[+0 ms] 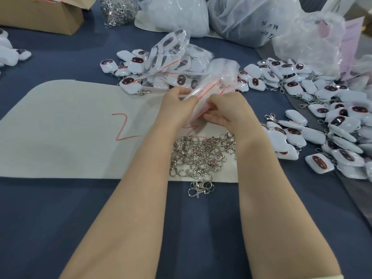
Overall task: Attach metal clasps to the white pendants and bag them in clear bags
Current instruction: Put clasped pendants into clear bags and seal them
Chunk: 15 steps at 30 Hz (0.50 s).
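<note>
While both forearms reach in from the bottom of the head view, the left hand (177, 103) and the right hand (225, 112) meet over the far edge of a pale mat (70, 137), each curled onto a bundle of clear bags (211, 85) with red zip strips. The left hand grips the bundle's left side, its thumb laid on top; the right hand pinches the lower end from the other side, and the bundle slants up and away between them. Just nearer than the hands, a loose heap of metal clasps (201, 156) lies on the mat, a few spilling onto the blue tablecloth (60, 228). To the right, white pendants (322, 125) with dark oval faces spread in a broad pile, many already carrying clasps. Beyond the hands sits a pile of bagged pendants (171, 61). Along the far edge stand a cardboard box (40, 17), a sack of clasps (116, 9) and large plastic sacks (177, 15).
</note>
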Each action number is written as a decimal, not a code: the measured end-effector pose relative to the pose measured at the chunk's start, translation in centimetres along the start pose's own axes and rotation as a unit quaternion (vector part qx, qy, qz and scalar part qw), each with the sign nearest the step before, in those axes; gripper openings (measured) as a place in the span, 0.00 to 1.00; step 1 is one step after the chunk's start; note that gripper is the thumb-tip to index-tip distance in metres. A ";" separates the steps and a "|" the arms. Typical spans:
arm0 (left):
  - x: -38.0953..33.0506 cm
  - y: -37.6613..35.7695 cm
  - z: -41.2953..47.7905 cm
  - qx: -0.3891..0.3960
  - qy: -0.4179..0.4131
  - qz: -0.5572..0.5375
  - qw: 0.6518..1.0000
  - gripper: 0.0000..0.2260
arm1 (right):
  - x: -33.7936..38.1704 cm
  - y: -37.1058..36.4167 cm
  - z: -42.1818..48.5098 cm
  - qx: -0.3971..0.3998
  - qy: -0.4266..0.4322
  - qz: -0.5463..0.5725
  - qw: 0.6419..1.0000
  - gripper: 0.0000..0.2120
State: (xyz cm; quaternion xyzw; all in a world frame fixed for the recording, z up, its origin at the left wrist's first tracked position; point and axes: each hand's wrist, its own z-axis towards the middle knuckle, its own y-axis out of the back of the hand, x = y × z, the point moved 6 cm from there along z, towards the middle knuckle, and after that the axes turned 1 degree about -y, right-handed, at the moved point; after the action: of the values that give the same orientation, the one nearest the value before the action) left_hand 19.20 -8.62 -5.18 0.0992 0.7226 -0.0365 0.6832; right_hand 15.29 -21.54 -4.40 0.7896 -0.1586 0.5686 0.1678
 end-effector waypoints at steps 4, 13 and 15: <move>-0.2 0.2 -0.2 0.008 -0.021 0.054 0.998 0.10 | 0.2 0.4 0.1 0.035 -0.010 0.019 0.999 0.06; -1.8 2.1 -0.5 0.031 0.028 -0.068 0.997 0.02 | 2.0 -0.5 -1.1 0.201 0.068 0.024 0.977 0.08; -2.1 3.0 -0.5 0.001 0.018 -0.059 0.998 0.04 | 2.1 -0.8 -1.6 0.237 0.075 0.050 0.967 0.10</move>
State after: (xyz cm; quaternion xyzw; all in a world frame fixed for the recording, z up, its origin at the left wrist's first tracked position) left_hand 19.42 -5.75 -2.82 0.0578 0.7394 -0.0758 0.6665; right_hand 14.92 -20.28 -1.97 0.7532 -0.0456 0.6548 -0.0417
